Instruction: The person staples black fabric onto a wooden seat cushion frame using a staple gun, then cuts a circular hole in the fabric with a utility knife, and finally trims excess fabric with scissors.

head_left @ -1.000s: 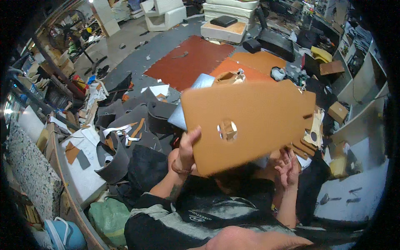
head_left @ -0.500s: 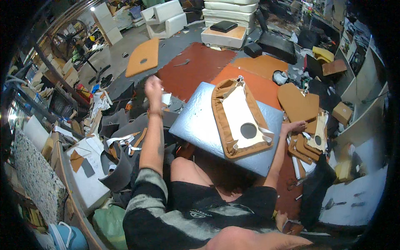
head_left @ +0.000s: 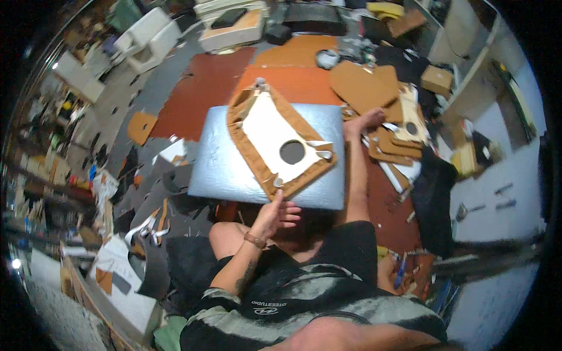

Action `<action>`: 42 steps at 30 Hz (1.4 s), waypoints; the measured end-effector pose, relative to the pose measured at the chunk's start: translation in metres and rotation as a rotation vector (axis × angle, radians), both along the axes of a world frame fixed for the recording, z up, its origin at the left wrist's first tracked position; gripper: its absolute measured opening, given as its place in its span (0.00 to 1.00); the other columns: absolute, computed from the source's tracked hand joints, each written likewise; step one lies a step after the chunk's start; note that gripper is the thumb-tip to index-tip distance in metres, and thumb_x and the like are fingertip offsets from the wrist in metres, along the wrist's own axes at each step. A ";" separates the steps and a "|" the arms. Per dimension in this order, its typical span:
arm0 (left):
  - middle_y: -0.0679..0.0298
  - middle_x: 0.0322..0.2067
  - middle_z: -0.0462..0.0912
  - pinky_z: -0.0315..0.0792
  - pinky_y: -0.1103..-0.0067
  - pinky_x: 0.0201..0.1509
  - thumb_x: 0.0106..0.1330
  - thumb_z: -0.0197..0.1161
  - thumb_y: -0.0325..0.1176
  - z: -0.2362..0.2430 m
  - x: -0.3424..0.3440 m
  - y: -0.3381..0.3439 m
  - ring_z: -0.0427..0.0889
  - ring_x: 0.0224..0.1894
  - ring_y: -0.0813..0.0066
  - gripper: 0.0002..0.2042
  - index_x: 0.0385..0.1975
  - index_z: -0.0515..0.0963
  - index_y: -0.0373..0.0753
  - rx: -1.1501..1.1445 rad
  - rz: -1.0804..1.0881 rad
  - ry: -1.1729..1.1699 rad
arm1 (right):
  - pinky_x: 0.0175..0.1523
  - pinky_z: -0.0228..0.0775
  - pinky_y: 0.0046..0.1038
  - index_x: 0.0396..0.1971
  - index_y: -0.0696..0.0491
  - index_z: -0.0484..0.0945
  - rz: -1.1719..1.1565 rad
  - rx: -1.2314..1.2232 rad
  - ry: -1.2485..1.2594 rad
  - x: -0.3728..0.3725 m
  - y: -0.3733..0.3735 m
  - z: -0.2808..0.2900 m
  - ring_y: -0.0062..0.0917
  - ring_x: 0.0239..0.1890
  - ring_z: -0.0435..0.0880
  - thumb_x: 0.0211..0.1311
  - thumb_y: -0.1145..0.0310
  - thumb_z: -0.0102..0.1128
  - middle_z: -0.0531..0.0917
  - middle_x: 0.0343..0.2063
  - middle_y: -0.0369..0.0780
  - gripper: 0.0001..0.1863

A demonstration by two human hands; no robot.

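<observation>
My left hand is beside the near corner of a brown-covered panel, fingers stretched out and apart. Its thumb is at that corner; whether it touches I cannot tell. The panel lies with its white backing up, brown material folded over the edges and a round hole near one end. Small gathered tufts stand at its corners. Beneath it is a padded block with a shiny silver surface, in front of my bent legs. My right hand does not show.
A tan panel with a hole lies on the floor at left. Right of my bare foot are stacked brown panels and another white-backed one. Grey scraps lie left. White foam blocks stand at the back.
The tan panel, in the air beyond my left hand before, now lies on the floor at left. My left hand has come back to the brown-covered panel. The view has turned.
</observation>
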State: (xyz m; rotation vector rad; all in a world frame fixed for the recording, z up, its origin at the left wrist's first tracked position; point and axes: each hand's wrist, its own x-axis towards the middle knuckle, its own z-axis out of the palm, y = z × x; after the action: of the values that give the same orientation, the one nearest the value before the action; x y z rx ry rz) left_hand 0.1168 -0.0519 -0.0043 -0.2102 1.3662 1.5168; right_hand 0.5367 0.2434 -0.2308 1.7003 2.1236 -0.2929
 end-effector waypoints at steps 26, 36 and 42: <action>0.58 0.62 0.81 0.77 0.61 0.66 0.80 0.58 0.42 0.010 -0.066 -0.041 0.81 0.62 0.61 0.22 0.67 0.72 0.37 0.208 0.688 0.452 | 0.62 0.76 0.48 0.69 0.62 0.64 -0.359 0.159 0.656 -0.192 0.161 -0.002 0.54 0.55 0.84 0.57 0.54 0.78 0.83 0.52 0.60 0.46; 0.52 0.68 0.72 0.73 0.69 0.66 0.79 0.58 0.43 0.069 -0.128 -0.143 0.76 0.65 0.62 0.28 0.72 0.65 0.31 -0.335 0.686 0.806 | 0.45 0.84 0.44 0.54 0.63 0.78 -0.506 -0.295 0.529 -0.174 0.184 -0.019 0.45 0.42 0.89 0.60 0.62 0.72 0.86 0.44 0.53 0.27; 0.46 0.65 0.78 0.68 0.67 0.72 0.69 0.70 0.38 0.031 -0.044 -0.035 0.76 0.69 0.52 0.27 0.66 0.75 0.36 -0.248 -0.359 1.356 | 0.28 0.77 0.31 0.47 0.55 0.77 -1.018 -0.929 1.314 -0.104 0.124 0.024 0.27 0.30 0.85 0.64 0.69 0.67 0.84 0.33 0.41 0.14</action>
State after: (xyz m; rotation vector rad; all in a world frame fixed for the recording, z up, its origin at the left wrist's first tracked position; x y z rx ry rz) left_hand 0.0726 -0.0871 0.0268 1.0498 2.4363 1.1110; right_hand 0.4331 0.3677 -0.2071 1.8503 0.8392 -2.6898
